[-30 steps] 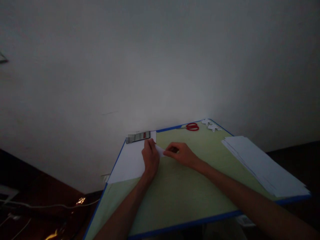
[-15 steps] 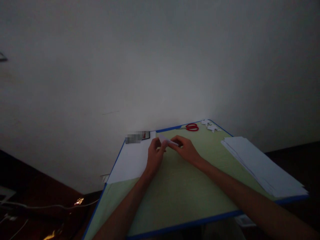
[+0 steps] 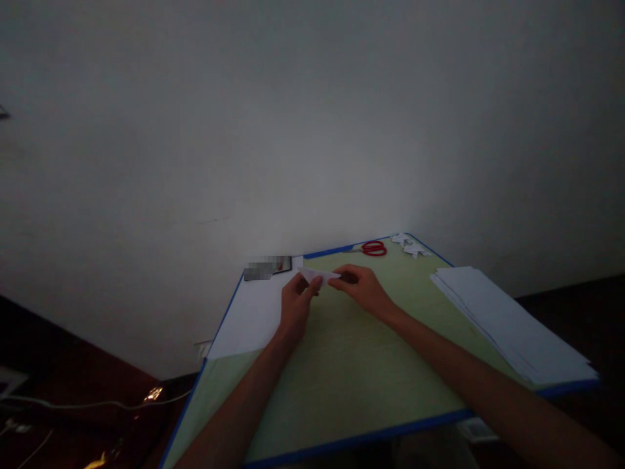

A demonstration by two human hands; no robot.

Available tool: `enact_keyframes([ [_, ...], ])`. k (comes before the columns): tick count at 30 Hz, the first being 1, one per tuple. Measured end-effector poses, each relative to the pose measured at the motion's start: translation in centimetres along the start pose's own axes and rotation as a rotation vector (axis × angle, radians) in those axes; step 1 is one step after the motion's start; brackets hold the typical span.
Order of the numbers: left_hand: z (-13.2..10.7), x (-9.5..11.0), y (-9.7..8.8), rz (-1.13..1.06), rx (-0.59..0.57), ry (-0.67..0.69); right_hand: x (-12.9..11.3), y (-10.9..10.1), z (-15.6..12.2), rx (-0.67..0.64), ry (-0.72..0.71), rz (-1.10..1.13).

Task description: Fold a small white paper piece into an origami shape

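A small folded piece of white paper (image 3: 316, 273), pointed at its right end, is held just above the far half of the table. My left hand (image 3: 299, 296) is closed on its left part, with the thumb across the near face. At the pointed end, my right hand (image 3: 359, 285) pinches the paper between thumb and fingers. The fingers behind the paper are partly hidden. Beyond my right hand lie scissors with red handles (image 3: 374, 248).
The green table (image 3: 342, 378) has blue edging and stands against a wall. Folded white paper shapes (image 3: 415, 249) lie at its far right corner. A paper stack (image 3: 508, 319) runs along the right edge. At left, a partly blurred phone-like object (image 3: 283, 264) rests by a white sheet (image 3: 249, 319).
My left hand has shifted slightly left and down. The folded paper has turned, so more of its pointed face shows. My right hand stays near the same place, still pinching its end.
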State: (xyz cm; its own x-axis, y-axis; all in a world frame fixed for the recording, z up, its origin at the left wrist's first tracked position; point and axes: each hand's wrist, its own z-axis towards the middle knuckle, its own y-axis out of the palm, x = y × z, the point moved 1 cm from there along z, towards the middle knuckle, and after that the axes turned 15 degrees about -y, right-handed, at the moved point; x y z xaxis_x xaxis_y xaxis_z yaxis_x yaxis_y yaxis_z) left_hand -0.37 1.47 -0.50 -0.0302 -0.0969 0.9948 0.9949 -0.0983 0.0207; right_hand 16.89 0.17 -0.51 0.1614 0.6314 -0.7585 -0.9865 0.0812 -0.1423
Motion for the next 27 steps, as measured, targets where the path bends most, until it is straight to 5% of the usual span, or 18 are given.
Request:
enact_keyframes([
  [13, -1.0, 0.3, 1.3, -0.105, -0.131, -0.171, 0.0, 0.0, 0.2, 0.124, 0.064, 0.177],
  [20, -0.8, -0.2, 1.5, -0.203, -0.063, -0.249, 0.0, 0.4, 0.0, 0.085, 0.116, 0.326],
  [27, -1.2, 0.8, 1.7, -0.077, -0.068, -0.233, 0.4, 0.5, 0.0, 0.140, 0.192, 0.378],
])
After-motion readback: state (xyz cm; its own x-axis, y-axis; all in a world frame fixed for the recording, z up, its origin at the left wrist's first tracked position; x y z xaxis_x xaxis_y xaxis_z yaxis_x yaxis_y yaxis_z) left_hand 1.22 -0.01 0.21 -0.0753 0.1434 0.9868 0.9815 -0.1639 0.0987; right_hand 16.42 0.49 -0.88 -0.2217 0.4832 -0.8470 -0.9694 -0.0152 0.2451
